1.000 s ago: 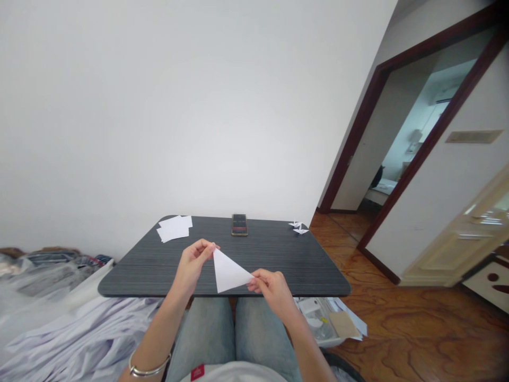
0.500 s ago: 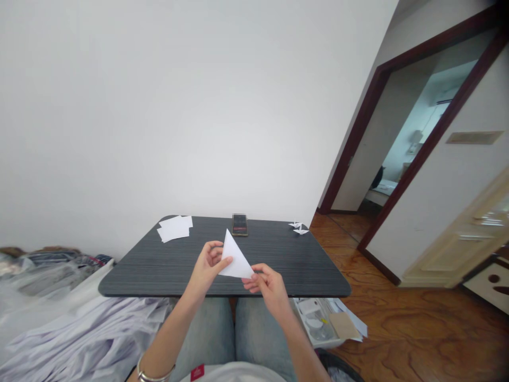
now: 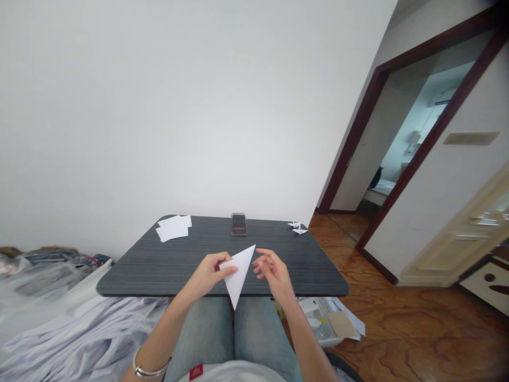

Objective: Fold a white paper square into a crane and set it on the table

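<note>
My left hand [image 3: 210, 273] pinches a white paper folded into a triangle [image 3: 240, 275], held above the near edge of the dark table [image 3: 167, 265]. One tip of the triangle points up and right, the other down toward my lap. My right hand [image 3: 273, 270] hovers just right of the paper with fingers spread, not touching it.
Loose white paper sheets [image 3: 173, 228] lie at the table's far left, a phone [image 3: 238, 224] stands at the far middle, small folded paper shapes [image 3: 298, 228] sit at the far right. Pale cloth [image 3: 75, 334] piles on the left; papers and a tray [image 3: 326, 318] lie on the wooden floor at right.
My right hand has let go of the triangle and opened. My left hand has turned the paper so its long tip now points down.
</note>
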`<state>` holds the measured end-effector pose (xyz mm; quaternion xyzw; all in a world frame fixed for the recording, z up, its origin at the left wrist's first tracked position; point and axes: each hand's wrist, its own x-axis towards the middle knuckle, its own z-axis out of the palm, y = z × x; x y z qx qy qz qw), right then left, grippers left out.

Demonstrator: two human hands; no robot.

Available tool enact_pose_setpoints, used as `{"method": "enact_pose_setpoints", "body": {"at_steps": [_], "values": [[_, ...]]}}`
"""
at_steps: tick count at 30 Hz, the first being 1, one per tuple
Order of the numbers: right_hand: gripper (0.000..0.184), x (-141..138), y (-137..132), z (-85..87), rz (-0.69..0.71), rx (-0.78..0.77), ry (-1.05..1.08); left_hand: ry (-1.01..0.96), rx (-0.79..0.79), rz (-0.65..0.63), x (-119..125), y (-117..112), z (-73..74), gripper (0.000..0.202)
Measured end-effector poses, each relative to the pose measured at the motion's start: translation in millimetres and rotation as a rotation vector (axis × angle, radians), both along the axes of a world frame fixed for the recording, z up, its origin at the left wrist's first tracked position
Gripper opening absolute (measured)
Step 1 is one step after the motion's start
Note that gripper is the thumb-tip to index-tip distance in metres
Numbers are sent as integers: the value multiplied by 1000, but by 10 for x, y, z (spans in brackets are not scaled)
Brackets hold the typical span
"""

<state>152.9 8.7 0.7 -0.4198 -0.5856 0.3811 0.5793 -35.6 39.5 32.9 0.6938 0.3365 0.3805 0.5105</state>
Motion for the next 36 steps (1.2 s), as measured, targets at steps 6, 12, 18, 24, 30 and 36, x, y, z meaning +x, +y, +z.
{"method": "enact_pose_setpoints", "body": {"at_steps": [6,12,18,24,30,36], "values": [[19,143,23,132,157,-3,-125,273,162,-113,-49,-30,82,22],[12,134,19,95,147,-39,-104,307,218,-72,-30,31,35,21],[24,164,149,-122,-18,-155,8,61,210,214,-31,163,-161,42],[32,234,306,-499,-113,-285,99,290,656,456,-67,-36,-566,26],[35,223,387,-736,-64,-368,92,730,994,54,-25,-322,-964,45],[32,208,423,-806,-12,-436,52,945,1048,118,73,-373,-1105,60]]}}
